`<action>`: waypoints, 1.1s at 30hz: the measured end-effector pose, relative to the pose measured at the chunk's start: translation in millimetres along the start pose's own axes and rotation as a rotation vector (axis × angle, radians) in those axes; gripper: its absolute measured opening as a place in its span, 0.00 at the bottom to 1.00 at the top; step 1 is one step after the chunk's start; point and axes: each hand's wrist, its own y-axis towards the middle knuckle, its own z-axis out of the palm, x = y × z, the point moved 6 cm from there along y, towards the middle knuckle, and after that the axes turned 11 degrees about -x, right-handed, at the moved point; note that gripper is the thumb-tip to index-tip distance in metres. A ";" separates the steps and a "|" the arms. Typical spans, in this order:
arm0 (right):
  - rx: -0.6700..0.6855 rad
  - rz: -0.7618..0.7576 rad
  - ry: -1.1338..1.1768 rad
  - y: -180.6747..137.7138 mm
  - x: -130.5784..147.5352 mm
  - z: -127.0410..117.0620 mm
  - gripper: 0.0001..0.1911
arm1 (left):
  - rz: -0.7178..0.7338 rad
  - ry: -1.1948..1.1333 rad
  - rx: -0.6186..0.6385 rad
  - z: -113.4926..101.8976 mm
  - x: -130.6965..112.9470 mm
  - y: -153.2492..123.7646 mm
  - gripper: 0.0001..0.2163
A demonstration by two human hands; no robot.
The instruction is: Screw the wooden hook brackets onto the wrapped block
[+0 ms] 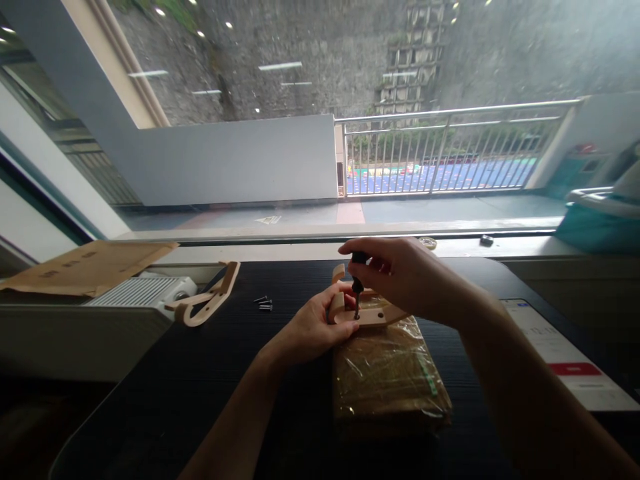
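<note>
My right hand [407, 273] is closed round the black handle of a small screwdriver [357, 288], held upright with its tip in a hole of a light wooden part [373, 315]. My left hand [313, 328] grips the left end of that wooden part and holds it down. The part rests on the far end of a brown packet wrapped in clear plastic [387, 377], which lies on the black table [175, 387].
Several loose dark screws [264, 304] lie left of the hands. A second curved wooden piece [207, 303] sits at the table's far left, by a white radiator [140, 292] and brown cardboard [85, 267]. A phone with a lit screen [565, 353] lies on the right.
</note>
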 end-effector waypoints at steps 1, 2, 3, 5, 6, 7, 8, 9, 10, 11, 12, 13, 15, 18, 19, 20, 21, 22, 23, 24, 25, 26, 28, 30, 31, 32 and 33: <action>0.035 -0.008 0.009 -1.2 2.0 1.1 0.17 | -0.008 0.003 0.002 -0.1 -0.3 0.0 0.19; 0.065 -0.014 0.017 -2.4 3.6 1.7 0.18 | -0.013 0.008 0.002 -0.2 -0.4 -0.1 0.19; 0.087 -0.015 0.023 -3.3 4.5 1.9 0.19 | -0.015 0.012 0.002 -0.4 -0.4 -0.1 0.19; 0.103 -0.007 0.027 -4.3 4.1 1.5 0.19 | -0.006 0.015 0.001 -0.7 -0.9 -0.1 0.19; 0.102 -0.001 0.028 -4.3 3.1 1.3 0.19 | -0.001 0.013 0.001 -0.7 -1.1 0.0 0.19; 0.098 0.006 0.030 -4.0 1.8 1.2 0.19 | -0.001 0.008 0.001 -0.6 -1.1 0.0 0.20; 0.094 0.013 0.033 -3.6 0.3 1.2 0.19 | -0.001 0.002 0.001 -0.5 -1.0 0.0 0.20; 0.088 0.019 0.038 -3.1 -1.2 1.3 0.19 | -0.002 -0.004 0.001 -0.3 -1.0 0.1 0.21; 0.079 0.025 0.043 -2.4 -2.6 1.3 0.18 | -0.004 -0.009 0.000 -0.2 -1.0 0.1 0.21; 0.067 0.030 0.045 -1.6 -3.8 1.1 0.18 | -0.005 -0.010 -0.002 -0.2 -1.0 0.1 0.21; 0.053 0.034 0.046 -0.9 -4.8 0.7 0.17 | -0.006 -0.010 -0.004 -0.2 -1.1 0.2 0.21; 0.038 0.035 0.044 -0.2 -5.3 0.4 0.16 | -0.007 -0.009 -0.005 -0.3 -1.4 0.1 0.20; 0.014 0.029 0.032 0.7 -5.3 0.1 0.15 | -0.003 -0.006 -0.004 -0.4 -2.6 0.0 0.19; -0.011 0.006 0.004 0.7 -2.8 -0.2 0.14 | 0.007 -0.005 0.007 -0.1 -4.2 -0.2 0.17; -0.014 0.000 -0.005 0.5 -1.9 -0.3 0.15 | 0.008 -0.006 0.009 0.0 -4.2 -0.2 0.17; -0.012 -0.004 -0.008 0.3 -1.2 -0.4 0.15 | 0.009 -0.005 0.009 0.0 -3.9 -0.2 0.17; -0.001 -0.004 -0.001 0.0 -0.6 -0.2 0.16 | 0.009 -0.005 0.007 0.0 -3.4 -0.1 0.17; 0.014 -0.002 0.015 -0.2 -0.2 0.1 0.17 | 0.009 -0.005 0.003 -0.1 -2.7 0.0 0.18; 0.028 -0.001 0.035 -0.3 0.1 0.4 0.17 | 0.007 -0.005 0.001 -0.1 -1.9 0.0 0.19; 0.038 -0.001 0.054 -0.3 0.5 0.4 0.17 | 0.005 -0.006 -0.001 0.0 -1.1 0.1 0.20; 0.046 -0.003 0.068 -0.2 0.9 0.3 0.17 | 0.004 -0.008 -0.002 0.0 -0.5 0.0 0.20; 0.048 -0.007 0.074 -0.1 1.1 0.1 0.17 | 0.002 -0.010 -0.001 0.2 0.0 0.0 0.20; 0.044 -0.010 0.068 0.1 1.1 -0.6 0.16 | -0.003 -0.013 0.001 0.3 0.4 -0.2 0.20; 0.034 -0.008 0.061 0.3 0.6 -1.5 0.15 | -0.009 -0.014 0.000 0.2 0.3 -0.2 0.20; 0.024 -0.006 0.057 0.4 0.4 -2.1 0.15 | -0.013 -0.013 -0.002 0.0 0.1 -0.2 0.20; 0.012 -0.006 0.053 0.6 0.1 -2.9 0.14 | -0.016 -0.011 -0.004 -0.2 -0.2 -0.1 0.20; -0.001 -0.007 0.047 0.9 0.0 -3.6 0.13 | -0.014 -0.007 -0.005 -0.4 -0.6 0.0 0.20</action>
